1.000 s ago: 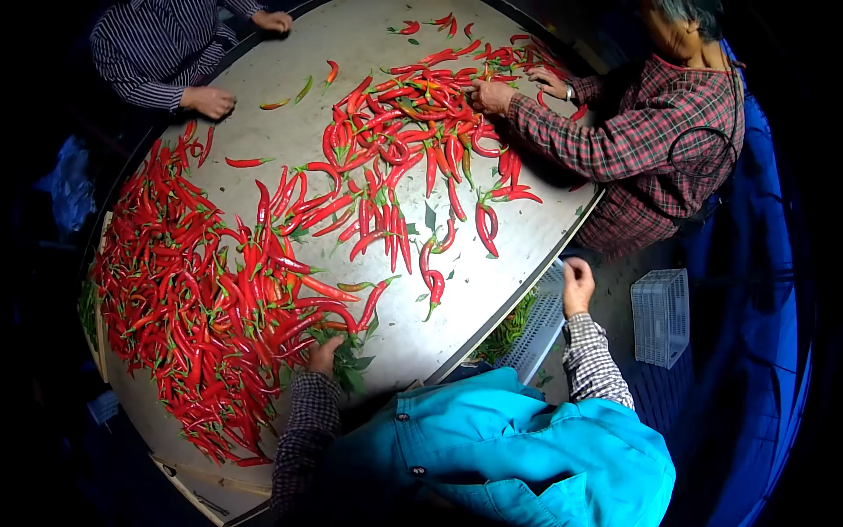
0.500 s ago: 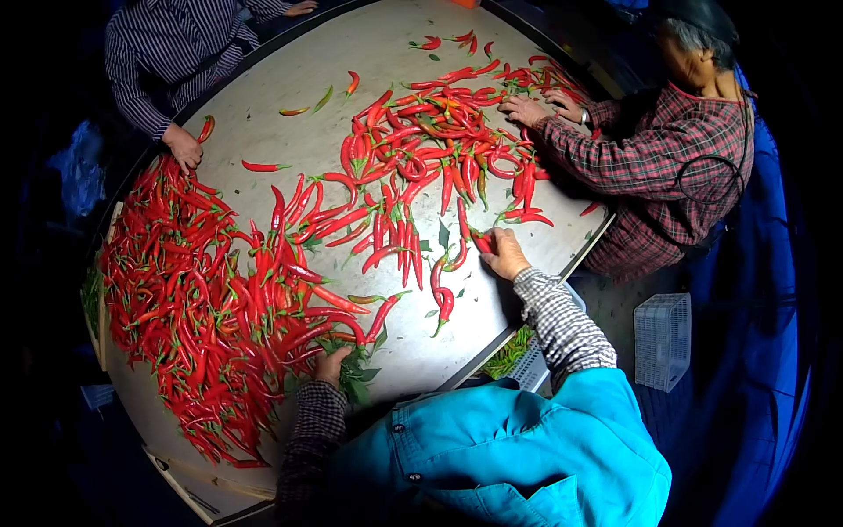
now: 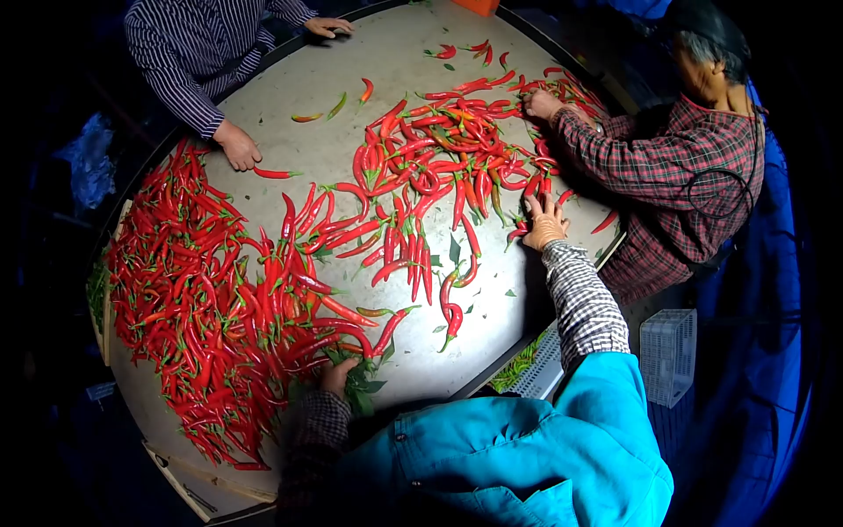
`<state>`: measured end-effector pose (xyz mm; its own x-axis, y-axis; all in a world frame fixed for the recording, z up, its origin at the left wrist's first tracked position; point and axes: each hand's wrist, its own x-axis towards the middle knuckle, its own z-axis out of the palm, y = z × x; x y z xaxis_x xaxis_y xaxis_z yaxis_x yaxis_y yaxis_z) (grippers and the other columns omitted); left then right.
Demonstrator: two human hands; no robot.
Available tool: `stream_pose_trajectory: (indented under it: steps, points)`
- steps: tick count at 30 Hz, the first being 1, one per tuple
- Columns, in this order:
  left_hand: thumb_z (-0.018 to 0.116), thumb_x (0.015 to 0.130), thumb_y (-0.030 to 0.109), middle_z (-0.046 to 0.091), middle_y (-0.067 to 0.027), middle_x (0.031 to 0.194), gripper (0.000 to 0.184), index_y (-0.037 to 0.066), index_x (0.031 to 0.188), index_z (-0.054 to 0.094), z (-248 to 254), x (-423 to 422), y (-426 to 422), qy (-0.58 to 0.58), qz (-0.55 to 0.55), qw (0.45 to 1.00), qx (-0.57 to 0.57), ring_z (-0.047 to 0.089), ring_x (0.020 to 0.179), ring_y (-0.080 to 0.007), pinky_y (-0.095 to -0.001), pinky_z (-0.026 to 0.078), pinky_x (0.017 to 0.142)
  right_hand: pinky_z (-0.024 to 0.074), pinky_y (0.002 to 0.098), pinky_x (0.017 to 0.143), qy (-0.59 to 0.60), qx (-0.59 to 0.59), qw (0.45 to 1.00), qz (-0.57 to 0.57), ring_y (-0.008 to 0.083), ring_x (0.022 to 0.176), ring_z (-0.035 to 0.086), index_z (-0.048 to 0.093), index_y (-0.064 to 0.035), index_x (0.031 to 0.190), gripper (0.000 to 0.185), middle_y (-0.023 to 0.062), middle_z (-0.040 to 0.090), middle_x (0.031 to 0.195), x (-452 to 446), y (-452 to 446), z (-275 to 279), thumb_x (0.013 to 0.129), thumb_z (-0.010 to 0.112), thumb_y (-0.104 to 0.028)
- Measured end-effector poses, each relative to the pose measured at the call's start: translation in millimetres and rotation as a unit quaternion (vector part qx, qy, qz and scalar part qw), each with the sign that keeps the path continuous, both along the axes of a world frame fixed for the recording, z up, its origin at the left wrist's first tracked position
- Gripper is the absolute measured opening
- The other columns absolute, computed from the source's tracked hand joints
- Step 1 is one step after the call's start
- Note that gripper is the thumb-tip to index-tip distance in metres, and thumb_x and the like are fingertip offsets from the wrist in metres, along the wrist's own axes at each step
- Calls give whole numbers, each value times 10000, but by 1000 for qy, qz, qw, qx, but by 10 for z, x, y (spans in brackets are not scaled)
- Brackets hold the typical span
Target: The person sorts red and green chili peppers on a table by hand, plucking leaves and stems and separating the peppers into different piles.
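Observation:
My right hand (image 3: 548, 227) reaches over the right side of the table, fingers stretched forward and apart on a few red chili peppers (image 3: 534, 186) at the near edge of the loose pile. One short chili (image 3: 516, 234) lies beside its thumb side. Close to my body, my left hand (image 3: 337, 378) is closed around a bunch of green leaves (image 3: 362, 386); its fingertips are partly hidden by them. Just beyond it spreads the big heap of red chilies (image 3: 193, 299). Two curved chilies (image 3: 451, 309) lie between my hands.
Across the table (image 3: 290, 79), a co-worker's hand (image 3: 237, 146) is at a single chili (image 3: 277, 174). Another co-worker's hand (image 3: 543, 104) works at the far right pile. Below the right edge stand a crate with green chilies (image 3: 518, 367) and a white plastic crate (image 3: 669, 356).
My right hand has moved forward and right to the pile's edge, its fingers spreading. My left hand stays by the leaves. The far co-worker's hand has shifted right to the lone chili.

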<state>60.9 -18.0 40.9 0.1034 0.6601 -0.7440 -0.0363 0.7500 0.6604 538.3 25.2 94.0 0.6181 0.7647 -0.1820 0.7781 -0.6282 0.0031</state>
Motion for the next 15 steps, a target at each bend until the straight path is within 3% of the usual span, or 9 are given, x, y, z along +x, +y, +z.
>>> stream_pose_trajectory:
  steps: [1, 2, 3, 5, 6, 9, 11, 13, 15]
  points:
    - [636, 654, -13, 604, -85, 927, 374, 7, 1019, 555, -32, -6, -8, -1, 12, 1000, -9, 601, 781, -221, -326, 494, 699, 303, 554, 963, 18, 19, 999, -29, 344, 1262, 265, 419, -303, 1259, 744, 96, 213, 1405, 36, 15, -59, 590, 726, -194]
    - [636, 654, -13, 604, -85, 927, 374, 7, 1019, 555, -73, -16, -16, -1, 13, 1000, -8, 601, 781, -221, -326, 494, 699, 363, 503, 930, 61, 24, 997, -32, 385, 1176, 373, 457, -259, 1219, 743, 133, 274, 1363, 128, 35, -123, 544, 764, -214]
    - [635, 653, -18, 602, -80, 924, 383, 13, 1025, 550, -116, -25, -21, -6, 17, 1000, -7, 600, 785, -221, -330, 497, 698, 363, 503, 930, 61, 25, 997, -31, 385, 1176, 373, 457, -259, 1219, 743, 133, 274, 1363, 151, 47, -174, 544, 764, -214]
    - [634, 652, -23, 601, -75, 921, 392, 19, 1032, 545, -122, -35, -37, -10, 19, 1000, -4, 599, 790, -221, -333, 499, 697, 406, 460, 906, 61, 29, 998, 10, 321, 1145, 438, 539, -243, 1117, 558, 131, 317, 1329, 209, 67, -325, 589, 720, -233]
    - [633, 652, -28, 599, -76, 922, 399, 19, 1037, 539, -86, -22, -39, -34, 23, 999, -2, 598, 797, -220, -336, 502, 695, 451, 415, 849, 55, 73, 994, 63, 320, 1029, 513, 590, -209, 1017, 451, 134, 397, 1230, 180, 75, -465, 588, 718, -258]
    - [631, 653, -35, 596, -75, 922, 399, 21, 1037, 537, -247, -69, -62, -47, 32, 998, -6, 598, 797, -219, -344, 507, 689, 475, 394, 778, 97, 127, 976, 149, 316, 886, 556, 613, -148, 966, 411, 162, 510, 976, -353, 59, -333, 587, 727, -260]
    - [630, 654, -37, 596, -75, 921, 392, 22, 1032, 541, -297, -79, -47, -35, 36, 999, -14, 598, 790, -219, -348, 509, 686, 486, 370, 752, 139, 144, 950, 241, 330, 814, 578, 600, -88, 974, 386, 161, 550, 917, -694, 64, -211, 620, 718, -189]
    - [629, 663, -27, 597, -75, 912, 370, 23, 1021, 549, -218, -51, -44, -42, 30, 999, -18, 599, 772, -219, -344, 508, 679, 491, 360, 739, 296, 185, 894, 282, 318, 812, 593, 586, -51, 992, 383, 156, 588, 892, -948, 126, -87, 651, 725, -155]
    - [632, 673, -8, 599, -75, 895, 351, 25, 1014, 556, -172, -34, -31, -57, 32, 998, -24, 599, 753, -221, -347, 507, 671, 494, 340, 734, 360, 208, 862, 291, 280, 827, 606, 577, -35, 1007, 405, 145, 613, 880, -984, 272, -92, 661, 743, -163]
